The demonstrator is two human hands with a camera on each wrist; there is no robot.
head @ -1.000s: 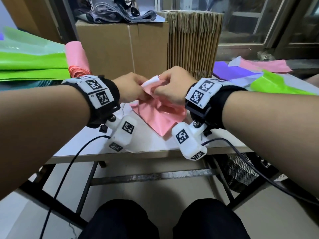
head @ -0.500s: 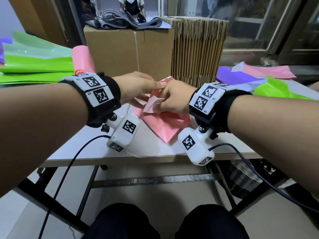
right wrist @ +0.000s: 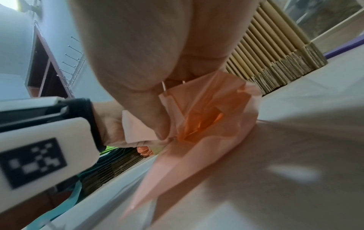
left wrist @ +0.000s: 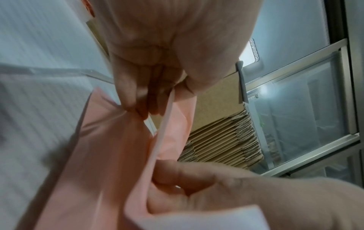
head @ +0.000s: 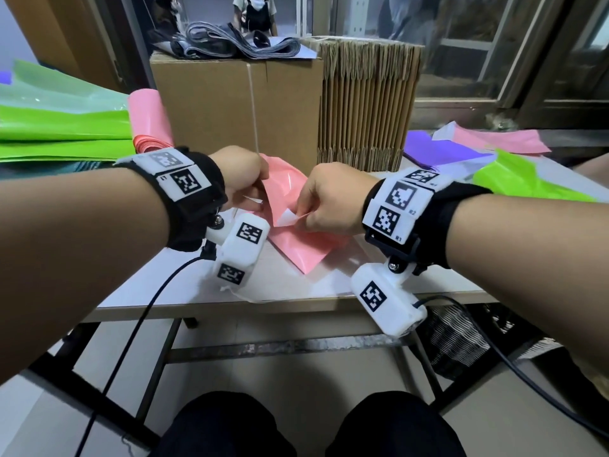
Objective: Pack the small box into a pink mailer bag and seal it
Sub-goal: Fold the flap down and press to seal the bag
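Head view is showing us holding the pink mailer bag point(head: 298, 239) over the white table point(head: 333, 282), its lower corner resting on the tabletop and its upper end lifted between our two hands. We are pinching the top edge of the bag with our left hand point(head: 242, 179), fingers and thumb curled onto the plastic, as the left wrist view is confirming. Our right hand point(head: 329, 201) is closed on a thin white strip point(head: 290, 221) at the bag's mouth, thumb and fingers nipping it. We are judging this strip to be the backing of the adhesive band, so the step in hand looks like sealing: we are peeling the liner off along the flap. The small box itself is not visible in any view; we are taking it to be inside the bag, though the pictures are not proving that. For the next move we are expecting to need a steady pull on the strip along the mouth while the left hand is keeping the flap taut, then a fold of the flap down and a firm press across its whole width. Behind the bag, a large cardboard box point(head: 237, 107) is standing beside a stack of flattened cartons point(head: 365, 103), with green bags point(head: 62, 127) lying off to the left.
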